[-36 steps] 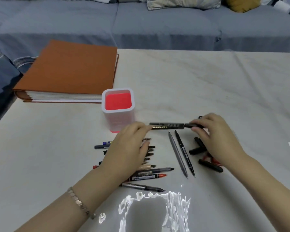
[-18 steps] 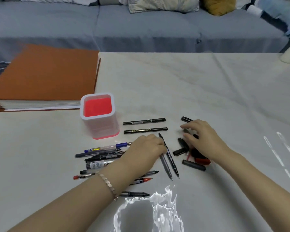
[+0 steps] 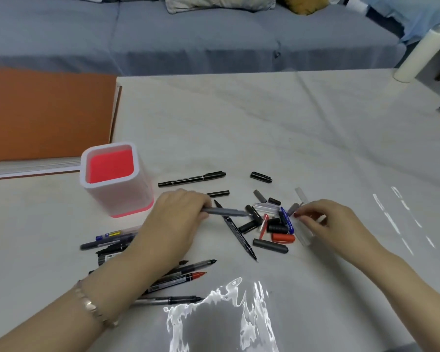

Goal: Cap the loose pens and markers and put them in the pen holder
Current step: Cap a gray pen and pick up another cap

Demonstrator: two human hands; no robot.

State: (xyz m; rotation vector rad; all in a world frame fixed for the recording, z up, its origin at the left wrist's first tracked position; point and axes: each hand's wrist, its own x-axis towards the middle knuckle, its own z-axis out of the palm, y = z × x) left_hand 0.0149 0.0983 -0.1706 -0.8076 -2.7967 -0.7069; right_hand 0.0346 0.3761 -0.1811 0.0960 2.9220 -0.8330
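My left hand [image 3: 178, 219] is closed around a grey pen [image 3: 226, 212], its tip pointing right toward the heap of loose caps [image 3: 272, 224]. My right hand [image 3: 325, 219] pinches a pale clear cap [image 3: 304, 232] at the heap's right edge. More uncapped pens [image 3: 178, 275] lie under my left wrist. The pen holder [image 3: 114, 179] stands upright to the left on the desk [image 3: 264, 128], a capped black marker [image 3: 192, 179] just beside it.

The square white-walled pen holder [image 3: 113, 179] stands on the pale marble table [image 3: 264, 123], in front of the flat orange album [image 3: 48, 113]. Uncapped pens [image 3: 178, 275] lie before it; loose caps [image 3: 269, 224] are heaped to its right.
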